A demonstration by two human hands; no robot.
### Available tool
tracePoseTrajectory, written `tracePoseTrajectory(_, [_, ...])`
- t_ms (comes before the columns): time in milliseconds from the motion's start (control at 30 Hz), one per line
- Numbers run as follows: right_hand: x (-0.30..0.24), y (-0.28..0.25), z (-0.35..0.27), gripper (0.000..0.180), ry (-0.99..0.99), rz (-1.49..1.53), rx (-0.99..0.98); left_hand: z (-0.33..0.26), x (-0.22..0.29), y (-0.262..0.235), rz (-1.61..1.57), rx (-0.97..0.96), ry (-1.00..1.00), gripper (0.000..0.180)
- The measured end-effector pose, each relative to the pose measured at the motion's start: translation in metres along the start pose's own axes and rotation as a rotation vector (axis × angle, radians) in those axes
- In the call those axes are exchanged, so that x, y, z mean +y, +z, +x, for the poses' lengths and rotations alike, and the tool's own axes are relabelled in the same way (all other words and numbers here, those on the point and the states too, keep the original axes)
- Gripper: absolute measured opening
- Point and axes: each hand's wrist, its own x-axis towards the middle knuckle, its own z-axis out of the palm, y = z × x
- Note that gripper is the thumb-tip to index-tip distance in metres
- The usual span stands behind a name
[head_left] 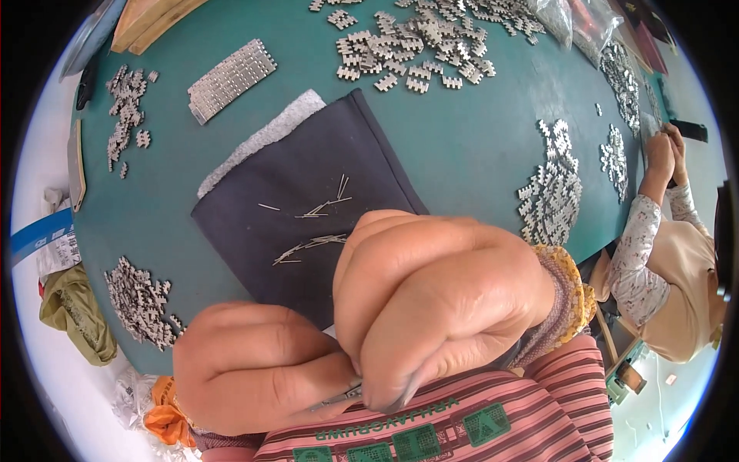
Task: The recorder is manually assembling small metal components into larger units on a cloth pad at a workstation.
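Close in front of my chest, my left hand [258, 366] and my right hand [446, 300] meet with curled, pinching fingers. Between their fingertips a small silvery metal piece [339, 398] peeks out; most of it is covered, so its exact kind cannot be read. Beyond my hands, a dark folded cloth [308, 177] with a grey fleecy edge lies on the green table [469, 146]. Several thin metal pins [312, 242] are scattered on the cloth. Past its far left edge rests a flat panel of joined metal links [232, 79], like watch-band segments.
Loose metal links lie in heaps at the back [419, 50], right [550, 185], far left [125, 108] and near left [141, 300]. Clear plastic bags [573, 23] stand at the back right. A wooden box [150, 23] sits back left. Another person [654, 254] works at the right edge.
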Motion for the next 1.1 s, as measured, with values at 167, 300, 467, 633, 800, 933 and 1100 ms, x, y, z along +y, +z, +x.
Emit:
tracePoseTrajectory(167, [0.000,0.002,-0.002,0.015,0.041,0.025,0.040,0.003,-0.004,0.000,0.002,-0.017,0.099,0.023])
tracePoseTrajectory(300, [-0.006,-0.004,0.003,0.014,0.036,-0.101,-0.030,0.003,0.001,-0.001,0.026,-0.028,0.047,0.022])
tracePoseTrajectory(467, [-0.012,-0.005,0.003,0.012,-0.015,-0.337,-0.027,-0.001,0.004,0.003,0.199,0.005,-0.144,0.021])
tracePoseTrajectory(633, [-0.015,-0.010,0.003,0.013,0.032,-0.485,-0.099,0.000,0.000,0.001,0.209,0.010,-0.190,0.021])
tracePoseTrajectory(800, [-0.015,-0.018,0.001,0.017,-0.015,-0.643,-0.312,-0.004,-0.005,-0.001,0.023,-0.041,-0.314,0.020])
tracePoseTrajectory(933, [-0.017,-0.014,0.005,0.018,-0.063,-0.694,-0.369,-0.004,-0.007,-0.001,0.020,-0.076,-0.346,0.019])
tracePoseTrajectory(1100, [-0.021,-0.014,0.003,0.012,-0.011,-0.752,-0.144,-0.001,-0.005,0.001,0.046,0.033,-0.168,0.019])
